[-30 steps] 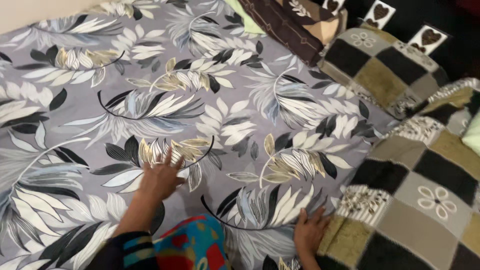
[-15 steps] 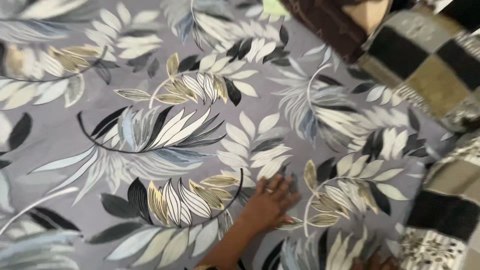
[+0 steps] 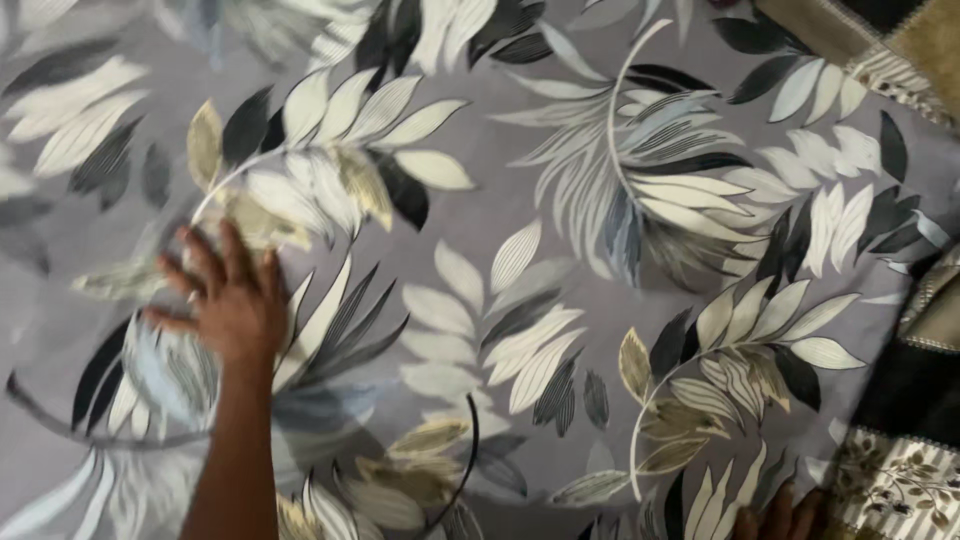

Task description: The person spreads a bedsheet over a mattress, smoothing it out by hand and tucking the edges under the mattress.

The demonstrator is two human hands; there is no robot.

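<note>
A home bedroom, seen close from above a bed: a grey bedsheet [image 3: 560, 250] printed with large white, black and beige leaves fills nearly the whole frame, and a plush patchwork blanket [image 3: 910, 400] of black, olive and floral squares lies along the right edge and in the upper right corner

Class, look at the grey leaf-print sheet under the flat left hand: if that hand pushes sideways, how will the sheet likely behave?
The sheet is probably floppy: it lies thin and flat, so it would likely bunch into wrinkles ahead of the left hand. It looks light, so it may slide. The patchwork blanket seems to lie over its right edge and may hold that side.
</note>
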